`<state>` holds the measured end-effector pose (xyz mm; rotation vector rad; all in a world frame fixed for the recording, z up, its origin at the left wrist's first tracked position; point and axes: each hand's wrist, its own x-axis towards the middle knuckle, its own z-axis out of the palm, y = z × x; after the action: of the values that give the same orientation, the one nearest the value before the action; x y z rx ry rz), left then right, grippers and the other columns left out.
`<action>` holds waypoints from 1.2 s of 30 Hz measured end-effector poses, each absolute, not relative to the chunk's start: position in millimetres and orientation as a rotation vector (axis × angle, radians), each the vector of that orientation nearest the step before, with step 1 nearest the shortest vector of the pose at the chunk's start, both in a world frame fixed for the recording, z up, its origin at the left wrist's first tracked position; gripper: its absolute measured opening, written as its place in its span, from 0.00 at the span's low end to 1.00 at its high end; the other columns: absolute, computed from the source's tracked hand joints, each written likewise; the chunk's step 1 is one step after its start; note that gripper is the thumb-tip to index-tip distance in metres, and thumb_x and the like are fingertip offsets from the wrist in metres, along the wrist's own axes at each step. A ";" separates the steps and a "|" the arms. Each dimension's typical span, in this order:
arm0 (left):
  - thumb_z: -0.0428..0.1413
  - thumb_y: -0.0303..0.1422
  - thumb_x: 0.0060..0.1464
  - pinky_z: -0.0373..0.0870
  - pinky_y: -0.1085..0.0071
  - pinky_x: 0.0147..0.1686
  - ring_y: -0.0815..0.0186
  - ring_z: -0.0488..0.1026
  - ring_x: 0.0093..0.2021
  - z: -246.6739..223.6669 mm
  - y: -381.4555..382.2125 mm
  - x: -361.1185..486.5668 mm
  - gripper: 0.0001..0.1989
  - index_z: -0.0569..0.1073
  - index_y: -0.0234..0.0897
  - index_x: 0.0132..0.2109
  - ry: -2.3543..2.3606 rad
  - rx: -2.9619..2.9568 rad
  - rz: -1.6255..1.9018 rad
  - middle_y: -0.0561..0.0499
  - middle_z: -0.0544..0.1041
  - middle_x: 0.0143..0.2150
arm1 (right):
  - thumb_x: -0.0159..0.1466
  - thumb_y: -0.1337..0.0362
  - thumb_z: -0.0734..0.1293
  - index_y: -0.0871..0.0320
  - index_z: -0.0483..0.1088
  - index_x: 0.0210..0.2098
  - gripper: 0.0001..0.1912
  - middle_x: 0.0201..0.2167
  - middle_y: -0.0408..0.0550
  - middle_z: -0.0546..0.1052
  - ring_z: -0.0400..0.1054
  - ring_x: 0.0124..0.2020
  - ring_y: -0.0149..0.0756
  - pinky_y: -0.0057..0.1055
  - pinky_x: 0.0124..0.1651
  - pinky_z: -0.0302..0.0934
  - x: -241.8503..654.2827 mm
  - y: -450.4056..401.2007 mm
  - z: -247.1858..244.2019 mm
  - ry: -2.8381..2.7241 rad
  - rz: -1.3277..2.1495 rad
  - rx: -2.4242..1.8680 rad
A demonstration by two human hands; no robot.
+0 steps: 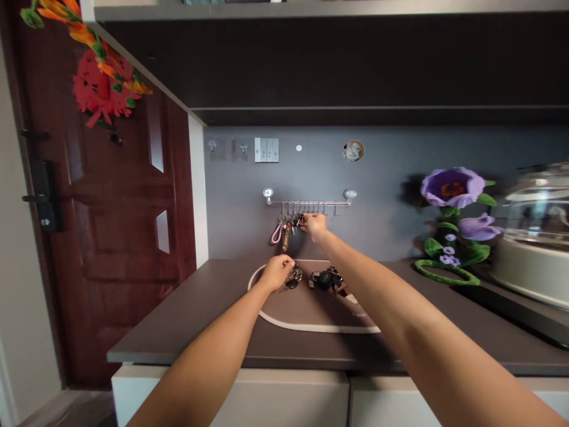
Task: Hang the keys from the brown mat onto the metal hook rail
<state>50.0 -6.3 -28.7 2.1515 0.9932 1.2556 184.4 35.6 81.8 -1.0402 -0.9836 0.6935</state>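
Note:
My right hand (315, 226) is raised to a clear hook rail (306, 203) on the wall. Its fingers pinch a small dark set of keys (299, 222) just under the hooks. To the left of it hang a pink loop strap (276, 233) and a brown key tag (286, 236). Lower down, over the mat (288, 317), my left hand (278, 273) is closed, its fingertips at a bunch of keys (294, 277) on a metal ring. More keys with a dark fob (326, 279) lie on the mat, partly hidden by my right forearm.
A dark shelf (333, 65) overhangs the counter (200, 320). On the right stand purple knitted flowers (453, 187), a clear-topped white appliance (533, 261) and a flat black object (511, 314). Wall switches (267, 150) sit above the rail. A brown door (133, 267) is at left.

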 end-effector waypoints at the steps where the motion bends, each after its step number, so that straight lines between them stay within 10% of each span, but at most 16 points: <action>1: 0.48 0.32 0.49 0.60 0.75 0.27 0.71 0.66 0.25 -28.8 -6.2 49.9 0.10 0.71 0.32 0.30 0.997 2.146 1.257 0.52 0.71 0.24 | 0.56 0.71 0.60 0.61 0.62 0.24 0.04 0.20 0.43 0.68 0.63 0.20 0.24 0.22 0.23 0.61 184.3 35.4 81.0 -0.980 0.696 -1.043; 36: 0.54 0.30 0.44 0.61 0.76 0.26 0.73 0.64 0.22 -30.3 -4.9 41.9 0.06 0.72 0.32 0.31 1.020 1.958 1.234 0.54 0.69 0.21 | 0.54 0.72 0.61 0.60 0.65 0.26 0.03 0.24 0.45 0.71 0.62 0.22 0.24 0.23 0.27 0.59 194.5 -6.6 56.2 -1.183 0.757 -1.122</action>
<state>41.9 -4.9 -30.3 1.9576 1.0195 1.2342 194.5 -6.6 56.2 -1.1225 -1.1832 0.7566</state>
